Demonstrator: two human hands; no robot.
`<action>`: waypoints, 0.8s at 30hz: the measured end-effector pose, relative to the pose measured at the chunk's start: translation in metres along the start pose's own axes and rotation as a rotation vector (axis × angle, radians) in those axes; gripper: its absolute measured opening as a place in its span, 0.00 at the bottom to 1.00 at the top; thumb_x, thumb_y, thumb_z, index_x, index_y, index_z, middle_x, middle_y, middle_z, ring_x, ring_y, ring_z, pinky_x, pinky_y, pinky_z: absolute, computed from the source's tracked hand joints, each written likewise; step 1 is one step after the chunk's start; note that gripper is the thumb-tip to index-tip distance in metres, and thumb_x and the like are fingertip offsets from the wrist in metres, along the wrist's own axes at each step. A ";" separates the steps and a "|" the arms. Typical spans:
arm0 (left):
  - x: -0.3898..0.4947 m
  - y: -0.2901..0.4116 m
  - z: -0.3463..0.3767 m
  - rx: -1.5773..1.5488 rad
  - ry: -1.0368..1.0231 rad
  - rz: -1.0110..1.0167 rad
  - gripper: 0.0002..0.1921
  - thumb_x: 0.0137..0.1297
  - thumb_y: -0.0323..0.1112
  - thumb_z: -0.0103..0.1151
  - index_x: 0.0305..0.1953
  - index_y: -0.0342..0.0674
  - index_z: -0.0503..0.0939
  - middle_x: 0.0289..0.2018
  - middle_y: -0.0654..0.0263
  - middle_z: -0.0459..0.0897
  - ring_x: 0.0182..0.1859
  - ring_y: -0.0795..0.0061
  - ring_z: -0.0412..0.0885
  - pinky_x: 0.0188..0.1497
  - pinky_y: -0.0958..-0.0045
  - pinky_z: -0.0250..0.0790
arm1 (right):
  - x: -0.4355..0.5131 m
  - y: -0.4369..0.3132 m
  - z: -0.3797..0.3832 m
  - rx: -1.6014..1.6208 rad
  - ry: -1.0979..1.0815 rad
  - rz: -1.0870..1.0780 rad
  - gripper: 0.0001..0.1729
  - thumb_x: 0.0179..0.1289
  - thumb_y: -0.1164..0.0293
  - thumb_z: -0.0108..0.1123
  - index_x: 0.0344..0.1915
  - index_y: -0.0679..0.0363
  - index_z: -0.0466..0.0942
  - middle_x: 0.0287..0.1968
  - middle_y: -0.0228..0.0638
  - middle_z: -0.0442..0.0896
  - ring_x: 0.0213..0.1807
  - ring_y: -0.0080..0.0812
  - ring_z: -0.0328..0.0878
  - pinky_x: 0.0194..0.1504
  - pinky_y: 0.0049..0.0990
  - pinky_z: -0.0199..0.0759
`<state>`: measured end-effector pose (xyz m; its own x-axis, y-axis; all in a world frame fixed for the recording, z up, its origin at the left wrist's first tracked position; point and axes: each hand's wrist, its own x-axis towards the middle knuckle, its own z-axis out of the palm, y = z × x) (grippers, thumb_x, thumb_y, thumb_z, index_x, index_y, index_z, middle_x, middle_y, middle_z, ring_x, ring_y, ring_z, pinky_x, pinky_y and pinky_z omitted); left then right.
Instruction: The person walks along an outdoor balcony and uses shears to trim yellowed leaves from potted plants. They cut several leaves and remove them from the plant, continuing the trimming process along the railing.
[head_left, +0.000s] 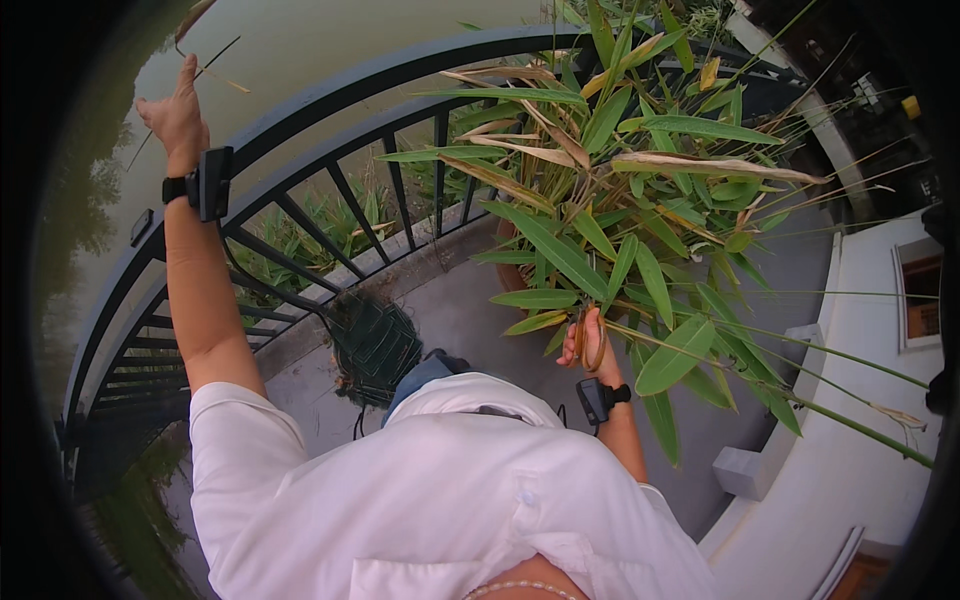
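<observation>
My left hand (174, 116) reaches out past the dark metal railing over murky water, its fingers spread. Close to its fingertips are a dry brown leaf (193, 18) and a thin dark stem (219, 56); the stem passes behind the hand, and no grip on it shows. My right hand (598, 346) holds scissors (581, 341) by their orange-brown loop handles. Their blades point away from me into a bushy potted plant (660, 217) with long green leaves, partly hiding them. Several of its leaves (720, 166) are dry and brown.
The curved dark railing (330, 146) runs ahead and to the left. A dark green mesh-like container (375, 345) stands on the grey floor by it. The rim of a reddish-brown pot (510, 262) shows under the leaves. Long stems reach right towards a white wall (862, 300). A grey block (742, 472) juts from its base.
</observation>
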<state>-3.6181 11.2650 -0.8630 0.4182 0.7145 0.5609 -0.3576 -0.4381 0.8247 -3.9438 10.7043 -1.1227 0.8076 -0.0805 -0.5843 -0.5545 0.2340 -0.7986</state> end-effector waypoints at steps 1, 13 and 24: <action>-0.038 0.002 0.015 0.208 -0.027 0.196 0.49 0.53 0.49 0.75 0.65 0.20 0.60 0.61 0.44 0.68 0.57 0.59 0.74 0.58 0.67 0.67 | 0.000 -0.001 0.000 0.025 -0.063 0.061 0.42 0.62 0.26 0.41 0.29 0.58 0.69 0.17 0.27 0.69 0.16 0.23 0.71 0.24 0.29 0.80; -0.378 0.077 0.176 -0.239 -1.277 0.926 0.30 0.57 0.26 0.61 0.63 0.46 0.70 0.62 0.59 0.72 0.66 0.51 0.66 0.69 0.48 0.57 | -0.029 -0.008 0.050 -0.131 0.097 0.036 0.39 0.64 0.29 0.44 0.32 0.58 0.70 0.20 0.26 0.69 0.18 0.21 0.71 0.26 0.27 0.78; -0.390 0.012 0.190 -0.005 -1.615 0.832 0.06 0.71 0.37 0.53 0.43 0.44 0.73 0.35 0.63 0.80 0.47 0.60 0.80 0.67 0.35 0.50 | -0.016 -0.022 0.069 -0.103 -0.046 0.089 0.40 0.64 0.29 0.43 0.31 0.60 0.70 0.21 0.28 0.70 0.20 0.22 0.71 0.28 0.27 0.78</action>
<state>-3.6268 10.8770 -1.0579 0.4569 -0.8395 0.2942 -0.8738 -0.3616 0.3252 -3.9305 10.7669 -1.0861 0.7612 -0.0185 -0.6483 -0.6403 0.1371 -0.7558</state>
